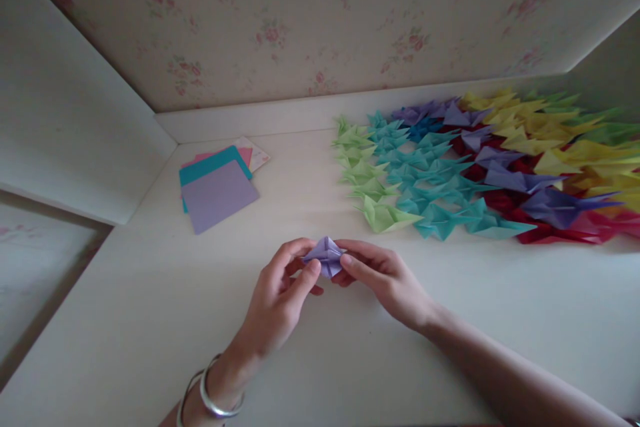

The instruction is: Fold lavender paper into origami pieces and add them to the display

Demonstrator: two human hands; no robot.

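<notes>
A small piece of folded purple origami paper (327,255) is pinched between both hands above the white table, its creased, pointed top showing. My left hand (284,293) grips its left side, thumb in front and fingers behind; two silver bangles (213,395) circle that wrist. On the other side, my right hand (383,277) holds the right edge between thumb and fingers. The fingertips hide the paper's lower and rear parts.
To the left lies a stack of paper sheets (223,195), purple on top, teal and pink below. Rows of folded paper cranes (440,167) in green, teal, purple, red and yellow fill the back right. A floral wall (295,33) and a white side panel (70,100) border the table.
</notes>
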